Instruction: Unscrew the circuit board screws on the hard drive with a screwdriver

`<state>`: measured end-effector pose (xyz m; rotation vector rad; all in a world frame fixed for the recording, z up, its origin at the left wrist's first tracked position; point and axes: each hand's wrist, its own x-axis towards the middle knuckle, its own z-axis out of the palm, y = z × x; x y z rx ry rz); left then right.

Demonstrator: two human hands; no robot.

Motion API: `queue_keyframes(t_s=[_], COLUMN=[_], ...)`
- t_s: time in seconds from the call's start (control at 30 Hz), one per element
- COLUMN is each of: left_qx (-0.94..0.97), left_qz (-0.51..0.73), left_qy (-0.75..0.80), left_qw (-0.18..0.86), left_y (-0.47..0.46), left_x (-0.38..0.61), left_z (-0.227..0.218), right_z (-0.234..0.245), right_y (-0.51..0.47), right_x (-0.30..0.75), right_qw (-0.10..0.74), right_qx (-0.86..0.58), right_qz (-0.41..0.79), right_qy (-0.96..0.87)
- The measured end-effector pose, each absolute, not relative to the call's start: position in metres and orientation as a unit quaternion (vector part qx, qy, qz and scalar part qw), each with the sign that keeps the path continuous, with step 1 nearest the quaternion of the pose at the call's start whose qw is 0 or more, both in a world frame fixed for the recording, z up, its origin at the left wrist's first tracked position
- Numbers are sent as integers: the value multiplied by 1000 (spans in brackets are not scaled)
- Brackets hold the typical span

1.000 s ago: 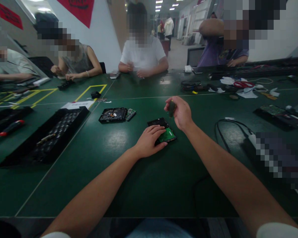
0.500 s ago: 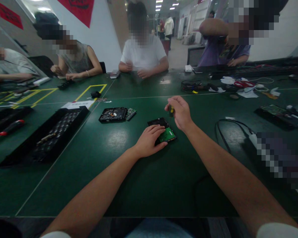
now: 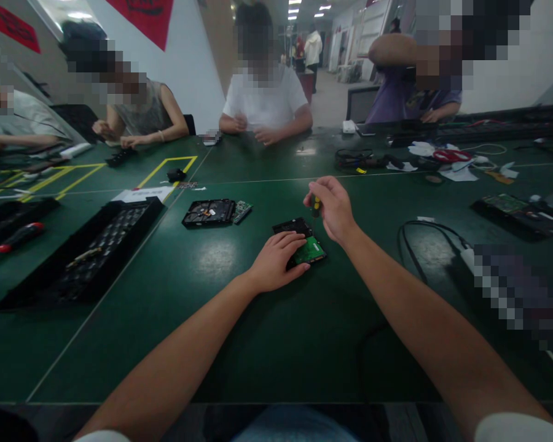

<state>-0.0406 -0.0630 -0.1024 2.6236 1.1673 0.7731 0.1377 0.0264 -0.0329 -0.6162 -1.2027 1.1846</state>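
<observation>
A hard drive [image 3: 314, 250] with a green circuit board lies on the table in front of me. My left hand [image 3: 279, 261] holds it down, fingers across its top and thumb along the near edge. Part of the drive is hidden under that hand. Just above and behind the drive, my right hand [image 3: 332, 205] is closed around a small black-and-yellow screwdriver [image 3: 316, 206], pointing downward; its tip is too blurred to make out. To the left lies a second hard drive [image 3: 208, 213], with a loose circuit board [image 3: 243, 211] beside it.
On the left stands a long black tray [image 3: 124, 270] with small parts inside, and a red-and-black screwdriver [image 3: 21, 236] beyond it. Another drive [image 3: 518, 215], a black cable [image 3: 403, 236] and a pixelated device [image 3: 520, 288] lie at right. Several people sit across the green table [image 3: 166, 368].
Hardly anything differs. Both hands keep their places on the drive and the screwdriver, while the whole view shifts very slightly.
</observation>
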Motion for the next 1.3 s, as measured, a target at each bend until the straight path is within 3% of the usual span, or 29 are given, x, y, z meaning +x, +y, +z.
queue_keyframes(t_s=[1.3], left_qx=[886], left_qz=[249], left_qy=[386], left_qw=[62], left_y=[-63], left_x=[-42], left_z=[-105], right_z=[-32], right_y=[28], right_x=[140], right_qw=[618], right_qx=[-251], right_qz=[528], right_qy=[-526])
